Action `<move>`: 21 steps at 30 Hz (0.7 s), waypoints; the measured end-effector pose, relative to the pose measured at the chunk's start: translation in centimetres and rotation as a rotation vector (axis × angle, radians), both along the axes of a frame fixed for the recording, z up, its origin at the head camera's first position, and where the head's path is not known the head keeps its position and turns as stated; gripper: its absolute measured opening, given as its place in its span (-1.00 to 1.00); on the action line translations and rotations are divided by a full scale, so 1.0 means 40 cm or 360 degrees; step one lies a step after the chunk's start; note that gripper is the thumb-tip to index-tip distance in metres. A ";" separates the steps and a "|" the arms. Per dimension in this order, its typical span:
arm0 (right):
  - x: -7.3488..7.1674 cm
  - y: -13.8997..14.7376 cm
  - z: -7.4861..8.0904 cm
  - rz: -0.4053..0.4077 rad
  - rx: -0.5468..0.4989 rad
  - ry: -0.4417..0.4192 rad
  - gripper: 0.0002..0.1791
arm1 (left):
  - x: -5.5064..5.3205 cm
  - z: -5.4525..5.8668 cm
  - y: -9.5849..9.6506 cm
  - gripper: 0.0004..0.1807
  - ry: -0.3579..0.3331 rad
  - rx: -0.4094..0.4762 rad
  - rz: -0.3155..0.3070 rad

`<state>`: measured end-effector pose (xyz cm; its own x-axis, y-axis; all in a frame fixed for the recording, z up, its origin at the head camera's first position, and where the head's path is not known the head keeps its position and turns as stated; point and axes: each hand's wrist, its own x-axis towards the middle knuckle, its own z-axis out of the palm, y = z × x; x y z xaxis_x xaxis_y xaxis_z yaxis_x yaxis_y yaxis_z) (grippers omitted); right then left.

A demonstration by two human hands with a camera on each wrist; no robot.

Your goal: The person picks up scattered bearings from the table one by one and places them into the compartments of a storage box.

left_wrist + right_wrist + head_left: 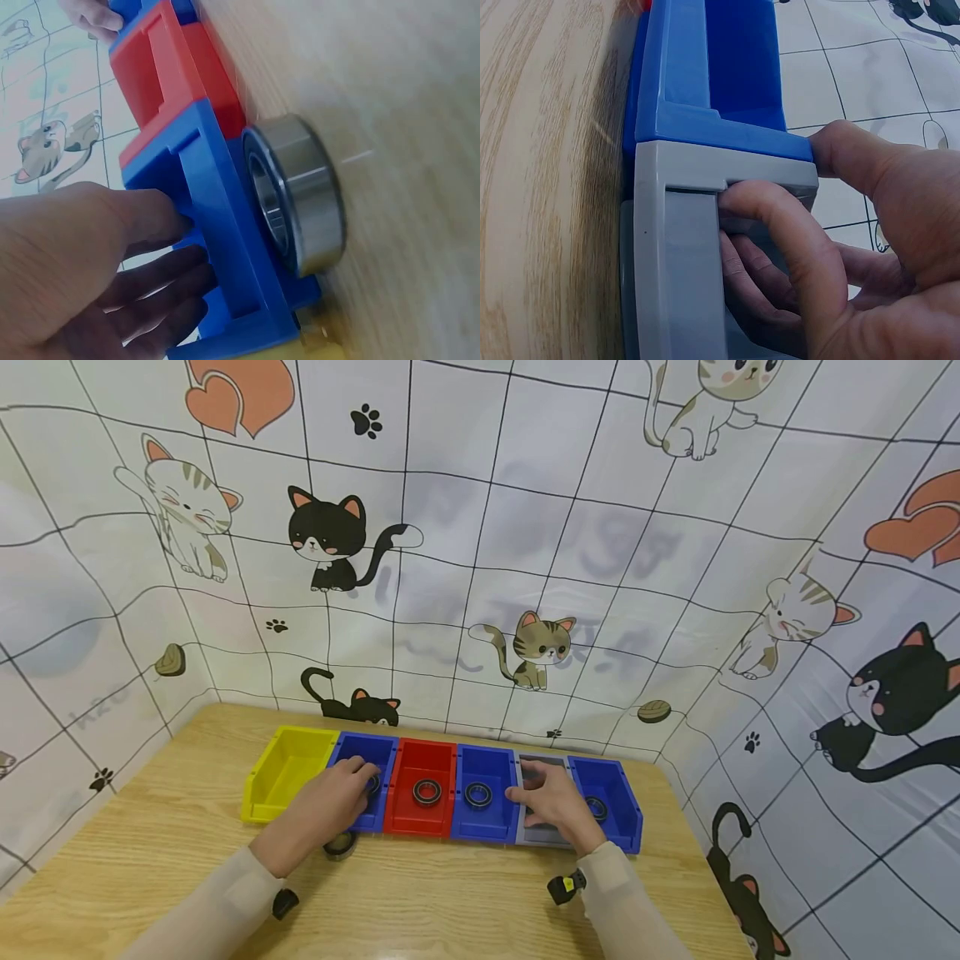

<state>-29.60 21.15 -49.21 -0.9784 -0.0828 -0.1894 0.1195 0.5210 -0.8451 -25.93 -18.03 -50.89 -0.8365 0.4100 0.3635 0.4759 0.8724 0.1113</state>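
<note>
My left hand (pixel 336 796) reaches into the second bin from the left, a blue bin (pixel 221 225). Beside its fingers lies a ball bearing (pixel 372 785), partly covered by the hand. The left wrist view shows a gap between thumb and loosely bent fingers. Another bearing (pixel 304 199) stands on edge on the table, against that bin's front. My right hand (pixel 553 797) is at the grey bin (pixel 694 277), its fingers bent inside. The right thumb touches the side rim where the grey bin meets a blue bin (pixel 682 60). The hand hides much of the grey bin's inside.
The bins form one row on the wooden table (pixel 450 902). A yellow bin (pixel 288 772) ends it at the left. Single bearings lie in the red bin (pixel 427 792), the middle blue bin (pixel 477 794) and the right-end blue bin (pixel 626 810). A cat-print curtain (pixel 450 527) hangs behind.
</note>
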 end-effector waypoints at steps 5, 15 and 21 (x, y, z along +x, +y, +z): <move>0.002 0.001 0.001 0.0001 0.0010 0.0011 -0.16 | 0.045 -0.001 -0.010 -0.66 0.0057 0.0031 -0.0006; 0.005 -0.001 0.006 0.0000 0.0009 0.0023 -0.16 | 0.130 -0.009 -0.042 -0.74 0.0171 0.0066 -0.0049; 0.004 -0.003 0.010 0.0011 0.0020 0.0023 -0.15 | 0.171 -0.016 -0.058 -0.80 -0.0042 0.0020 0.0000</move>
